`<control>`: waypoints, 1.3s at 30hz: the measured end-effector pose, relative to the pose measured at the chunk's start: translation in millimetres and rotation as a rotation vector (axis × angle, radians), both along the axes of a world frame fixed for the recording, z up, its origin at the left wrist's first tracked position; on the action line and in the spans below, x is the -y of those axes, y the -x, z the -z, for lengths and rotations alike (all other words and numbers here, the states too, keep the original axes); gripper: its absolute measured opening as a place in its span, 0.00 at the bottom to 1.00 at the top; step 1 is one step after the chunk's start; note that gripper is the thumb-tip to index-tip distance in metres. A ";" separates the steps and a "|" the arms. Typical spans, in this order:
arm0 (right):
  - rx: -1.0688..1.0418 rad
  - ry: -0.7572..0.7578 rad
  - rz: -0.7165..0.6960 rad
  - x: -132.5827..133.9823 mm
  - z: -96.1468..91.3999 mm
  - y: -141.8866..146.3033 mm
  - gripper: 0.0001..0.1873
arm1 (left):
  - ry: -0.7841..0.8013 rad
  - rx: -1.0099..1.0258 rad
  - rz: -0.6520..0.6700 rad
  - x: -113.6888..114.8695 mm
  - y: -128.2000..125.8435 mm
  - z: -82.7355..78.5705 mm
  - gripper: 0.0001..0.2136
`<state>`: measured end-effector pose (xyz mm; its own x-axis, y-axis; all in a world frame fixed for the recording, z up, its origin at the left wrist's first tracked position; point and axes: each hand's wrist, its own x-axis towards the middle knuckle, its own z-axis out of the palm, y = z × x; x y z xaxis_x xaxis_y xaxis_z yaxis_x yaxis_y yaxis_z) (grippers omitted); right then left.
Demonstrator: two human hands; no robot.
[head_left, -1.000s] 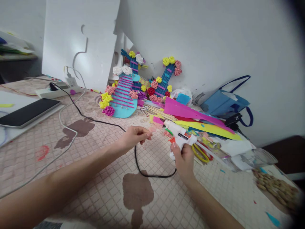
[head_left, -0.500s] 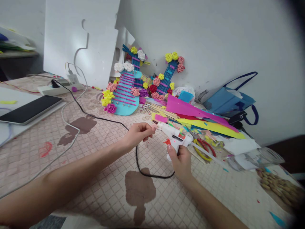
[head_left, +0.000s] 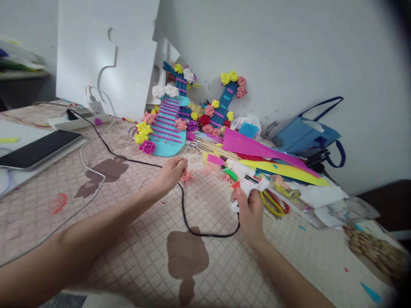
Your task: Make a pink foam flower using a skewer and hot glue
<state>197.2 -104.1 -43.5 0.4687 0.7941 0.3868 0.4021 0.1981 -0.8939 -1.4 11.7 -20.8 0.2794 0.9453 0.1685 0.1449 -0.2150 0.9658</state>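
Note:
My right hand [head_left: 252, 209] grips a white hot glue gun [head_left: 248, 177] by its handle, with the thumb near the orange trigger. The gun's nozzle points left, a clear glue stick [head_left: 284, 199] sticks out behind it, and a black cord [head_left: 208, 235] runs from the handle across the table. My left hand [head_left: 171, 173] is closed, its fingertips pinched on a small coral paper flower [head_left: 189, 176] whose petals show at their right. Part of the flower is hidden by the fingers. The left hand is apart from the nozzle.
Decorated turquoise [head_left: 170, 145] and blue [head_left: 225, 102] guitar-shaped crafts lean at the back. Magenta sheet [head_left: 257, 147], wooden sticks, yellow-handled scissors [head_left: 272, 203] and paper scraps lie right of centre. A tablet [head_left: 41, 147] and power strip [head_left: 73, 122] are at left; a blue bag [head_left: 305, 134] stands at right.
My left hand has drawn away to the left from the nozzle, and the coral flower now shows at its fingertips. The glue gun has moved slightly right in my right hand.

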 end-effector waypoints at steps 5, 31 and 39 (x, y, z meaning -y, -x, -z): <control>0.000 0.041 -0.027 -1.3 -1.6 0.4 0.14 | 0.027 0.039 0.052 -3.7 4.3 -4.8 0.17; 0.071 0.125 -0.038 -14.5 3.1 -10.9 0.15 | -0.487 -0.614 0.386 -0.7 13.6 -0.8 0.07; 0.038 0.153 -0.056 -13.5 3.1 -10.6 0.15 | -0.618 -0.654 0.490 11.0 -2.1 22.6 0.04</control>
